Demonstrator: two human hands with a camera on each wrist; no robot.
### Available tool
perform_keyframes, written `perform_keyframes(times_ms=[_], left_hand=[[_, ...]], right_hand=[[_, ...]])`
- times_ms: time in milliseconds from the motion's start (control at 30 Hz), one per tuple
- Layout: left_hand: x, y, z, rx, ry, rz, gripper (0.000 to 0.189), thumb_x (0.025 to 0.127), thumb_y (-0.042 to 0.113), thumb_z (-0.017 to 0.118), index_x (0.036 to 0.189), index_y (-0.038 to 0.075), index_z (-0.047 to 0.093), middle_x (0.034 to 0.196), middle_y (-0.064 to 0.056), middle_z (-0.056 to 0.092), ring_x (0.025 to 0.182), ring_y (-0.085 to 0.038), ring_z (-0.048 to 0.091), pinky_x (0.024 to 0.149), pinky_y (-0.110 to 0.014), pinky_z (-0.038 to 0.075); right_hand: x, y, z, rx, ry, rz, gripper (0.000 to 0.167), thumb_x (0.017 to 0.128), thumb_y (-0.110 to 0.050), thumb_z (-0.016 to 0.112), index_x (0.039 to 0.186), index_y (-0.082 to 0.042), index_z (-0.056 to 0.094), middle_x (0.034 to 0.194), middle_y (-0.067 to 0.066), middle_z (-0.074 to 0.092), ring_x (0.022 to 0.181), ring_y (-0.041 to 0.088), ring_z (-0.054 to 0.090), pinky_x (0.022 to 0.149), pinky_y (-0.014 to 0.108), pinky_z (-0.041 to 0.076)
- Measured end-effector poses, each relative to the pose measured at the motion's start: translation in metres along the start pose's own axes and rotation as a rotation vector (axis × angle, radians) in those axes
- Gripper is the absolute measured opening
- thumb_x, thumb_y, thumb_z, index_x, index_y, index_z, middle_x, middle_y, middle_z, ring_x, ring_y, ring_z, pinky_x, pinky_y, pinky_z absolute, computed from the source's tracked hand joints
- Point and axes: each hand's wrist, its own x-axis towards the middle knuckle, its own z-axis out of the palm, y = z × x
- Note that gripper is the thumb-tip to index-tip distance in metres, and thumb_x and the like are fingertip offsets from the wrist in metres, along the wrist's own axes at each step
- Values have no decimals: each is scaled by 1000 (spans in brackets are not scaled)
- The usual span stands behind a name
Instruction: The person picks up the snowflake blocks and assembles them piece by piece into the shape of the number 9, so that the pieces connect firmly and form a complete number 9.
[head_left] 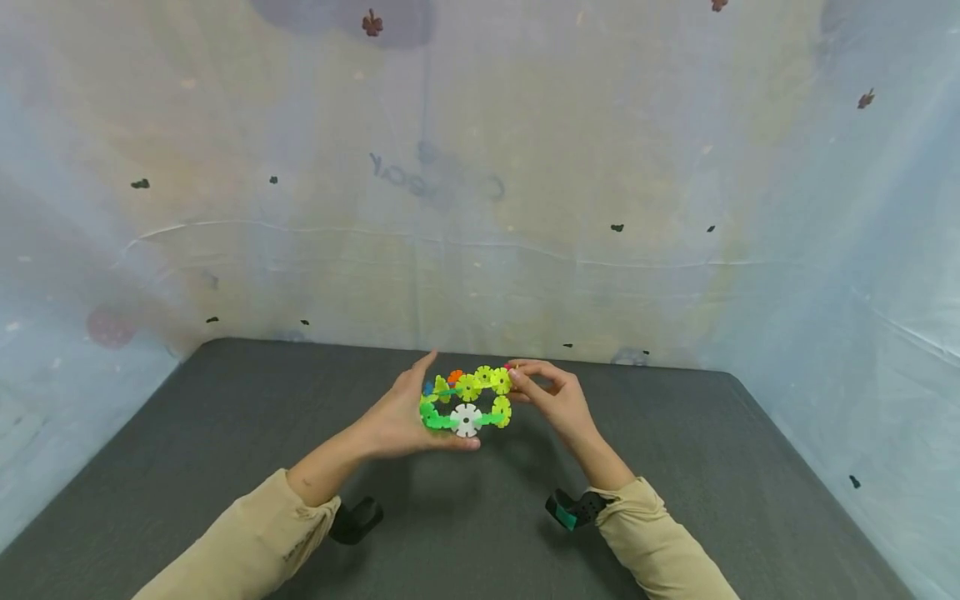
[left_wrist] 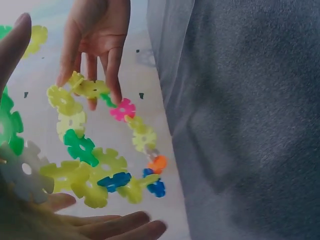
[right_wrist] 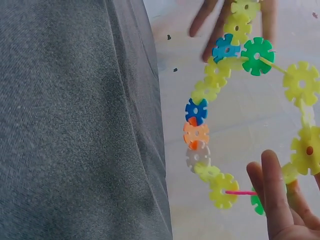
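Note:
A ring of interlocking plastic snowflake discs [head_left: 468, 387] hangs between both hands, above the dark table. Most of its discs are yellow, with green, blue, orange and pink ones among them. A white disc [head_left: 466, 420] faces the head camera on its near side. My left hand [head_left: 397, 421] bears the left part, thumb and fingers spread wide and straight around it. At the opposite end, my right hand [head_left: 558, 404] pinches the ring near a pink disc [left_wrist: 123, 109]. In the right wrist view, fingers partly cover a green disc [right_wrist: 258, 204].
The dark grey tabletop [head_left: 465, 533] spreads below the hands. A pale plastic sheet [head_left: 480, 283] with small dark marks rises behind the table and along both sides. Black straps [head_left: 356, 521] show at both wrists, by the beige sleeves [head_left: 247, 533].

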Motion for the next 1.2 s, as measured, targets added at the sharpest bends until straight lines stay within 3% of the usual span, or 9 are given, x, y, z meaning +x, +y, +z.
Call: perform_keyframes(times_ms=[200, 433, 667, 767, 1000, 1100, 1200], left_hand=[[-1, -6, 2, -119, -93, -64, 137, 63, 51, 86, 153, 9, -9, 150, -26, 31, 135, -42, 37, 103, -59, 37], [0, -15, 3, -197, -216, -36, 138, 64, 37, 89, 151, 14, -16, 150, -26, 28, 132, -39, 42, 102, -57, 39], [2, -24, 2, -236, -252, -31, 140, 62, 28, 92, 152, 24, -15, 158, -23, 2, 145, -43, 9, 108, -65, 26], [3, -26, -1, -236, -262, -16, 140, 62, 29, 92, 151, 27, -15, 158, -21, 2, 145, -43, 7, 107, -65, 26], [1, -32, -8, -251, -331, 48, 135, 66, 31, 89, 151, 30, -16, 160, -17, -3, 146, -41, 2, 108, -66, 22], [0, -35, -12, -297, -388, 81, 132, 70, 30, 87, 151, 30, -17, 160, -15, -8, 145, -45, 7, 109, -64, 26], [-1, -35, -14, -362, -402, 73, 125, 76, 33, 82, 151, 31, -17, 160, -14, -11, 144, -47, 10, 108, -62, 28]], right_hand=[[-1, 0, 0, -5, 29, -4, 27, 92, -13, 65, 103, 11, 64, 131, 24, 52, 89, 19, 70, 84, 45, 56], [-3, 2, -2, -34, 5, -18, 26, 92, -10, 65, 105, 11, 63, 134, 21, 52, 97, 29, 69, 86, 45, 55], [-5, 2, -6, -56, -37, -26, 24, 91, -9, 64, 105, 11, 63, 137, 21, 50, 105, 38, 65, 83, 35, 56], [-5, 2, -7, -68, -50, -22, 24, 92, -9, 64, 107, 10, 63, 139, 22, 48, 110, 43, 61, 85, 37, 56], [-5, 0, -8, -64, -69, -37, 25, 92, -7, 63, 110, 9, 62, 141, 21, 47, 116, 45, 57, 92, 57, 48], [-6, -2, -9, -63, -78, -39, 26, 92, -8, 63, 112, 9, 62, 142, 19, 46, 117, 44, 57, 92, 55, 49], [-6, -2, -10, -70, -84, -42, 29, 92, -8, 63, 114, 10, 61, 143, 20, 44, 121, 43, 54, 92, 43, 52]])
